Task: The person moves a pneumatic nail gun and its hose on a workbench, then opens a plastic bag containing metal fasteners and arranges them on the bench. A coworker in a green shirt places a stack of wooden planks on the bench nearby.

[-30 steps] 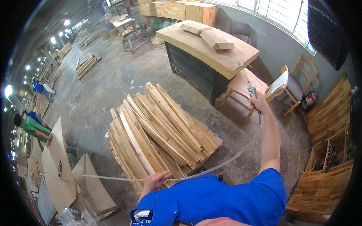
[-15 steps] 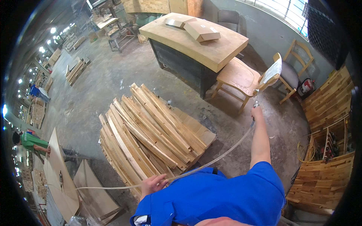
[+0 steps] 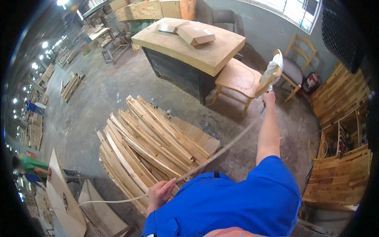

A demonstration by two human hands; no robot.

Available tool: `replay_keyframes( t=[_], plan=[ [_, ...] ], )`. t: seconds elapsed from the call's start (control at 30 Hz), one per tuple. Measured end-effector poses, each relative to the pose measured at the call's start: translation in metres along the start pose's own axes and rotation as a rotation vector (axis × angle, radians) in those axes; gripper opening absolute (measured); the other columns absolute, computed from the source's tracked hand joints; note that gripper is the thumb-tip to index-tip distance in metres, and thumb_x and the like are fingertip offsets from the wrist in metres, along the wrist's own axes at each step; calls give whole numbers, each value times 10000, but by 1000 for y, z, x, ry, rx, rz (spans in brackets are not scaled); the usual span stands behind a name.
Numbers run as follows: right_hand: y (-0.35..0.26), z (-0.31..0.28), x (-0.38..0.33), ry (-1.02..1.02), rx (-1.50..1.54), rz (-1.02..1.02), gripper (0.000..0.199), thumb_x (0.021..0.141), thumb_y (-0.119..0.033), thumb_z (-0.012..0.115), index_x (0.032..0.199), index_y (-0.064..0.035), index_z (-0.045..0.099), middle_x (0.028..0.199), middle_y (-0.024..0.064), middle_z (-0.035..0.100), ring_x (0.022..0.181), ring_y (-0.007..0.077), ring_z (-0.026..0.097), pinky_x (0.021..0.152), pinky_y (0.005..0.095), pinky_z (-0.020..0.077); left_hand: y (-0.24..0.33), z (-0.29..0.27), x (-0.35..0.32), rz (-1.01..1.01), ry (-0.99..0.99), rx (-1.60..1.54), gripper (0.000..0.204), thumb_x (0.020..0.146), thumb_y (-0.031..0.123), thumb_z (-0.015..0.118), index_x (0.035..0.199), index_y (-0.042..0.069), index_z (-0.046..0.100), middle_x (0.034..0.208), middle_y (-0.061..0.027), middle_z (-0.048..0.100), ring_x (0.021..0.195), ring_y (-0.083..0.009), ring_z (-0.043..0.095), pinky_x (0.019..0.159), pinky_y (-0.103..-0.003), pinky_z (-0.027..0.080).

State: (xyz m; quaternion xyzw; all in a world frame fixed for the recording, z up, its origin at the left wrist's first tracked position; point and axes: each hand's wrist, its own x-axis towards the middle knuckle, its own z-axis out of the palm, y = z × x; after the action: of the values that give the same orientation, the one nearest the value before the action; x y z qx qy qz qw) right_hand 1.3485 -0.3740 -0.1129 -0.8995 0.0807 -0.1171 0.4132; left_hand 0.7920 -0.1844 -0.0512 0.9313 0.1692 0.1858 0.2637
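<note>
With my right arm stretched out, my right hand is closed around the grip of a small metallic air gun. Its nozzle points at a white cloth bunched over the backrest of a light wooden chair. Whether nozzle and cloth touch, I cannot tell. A pale, see-through hose runs from the gun across my front. My left hand grips that hose near my waist. Beyond the left hand lies a stack of curved wooden slats on cardboard.
A thick-topped wooden table bears flat cardboard boxes. Behind the chair stand a grey-seated chair and a fire extinguisher. Wooden panels line the right. At far left, a person in green touches a leaning board.
My right hand has brought the air gun up close to the chair back. The cloth, hanging flat before, is now bunched and lifted. The hose has shifted, and my view has turned slightly.
</note>
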Motion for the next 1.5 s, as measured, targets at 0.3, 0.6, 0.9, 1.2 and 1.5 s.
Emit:
replay_keyframes(
  t=[0.3,0.6,0.9,1.2,1.5],
  plan=[
    [-187,5,-18,-728,42,-449,95,688,-99,518,704,-15,477,510,63,502,396,142,487,344,285,374,-5,-11,-7,13,14,-32,279,703,112,646,978,151,624,633,-49,562,522,-188,538,445,-291,425],
    [-310,54,-66,-900,-247,-616,137,692,-86,522,611,23,540,515,94,539,413,158,515,379,301,409,3,-12,-25,-69,178,-28,277,713,118,645,987,159,623,637,-57,566,533,-183,547,448,-290,428],
    [-318,110,-115,-844,-194,-632,156,681,-116,501,654,25,562,595,146,580,544,232,589,506,346,467,6,-9,-52,-210,121,-22,296,730,102,625,1022,140,604,644,-61,565,550,-189,552,475,-288,437],
    [-259,85,-33,-600,-94,-333,161,690,-126,497,711,20,563,630,152,585,579,236,589,552,344,467,8,-10,-41,-162,251,-15,275,731,95,611,1005,128,609,698,-59,593,593,-188,569,491,-288,446],
    [-251,56,-44,-625,55,-483,67,719,-99,477,758,-50,455,528,64,495,410,147,487,360,293,379,4,-13,-38,-72,150,-2,279,733,109,613,1009,150,608,676,-53,580,571,-196,554,484,-295,445]
  ],
)
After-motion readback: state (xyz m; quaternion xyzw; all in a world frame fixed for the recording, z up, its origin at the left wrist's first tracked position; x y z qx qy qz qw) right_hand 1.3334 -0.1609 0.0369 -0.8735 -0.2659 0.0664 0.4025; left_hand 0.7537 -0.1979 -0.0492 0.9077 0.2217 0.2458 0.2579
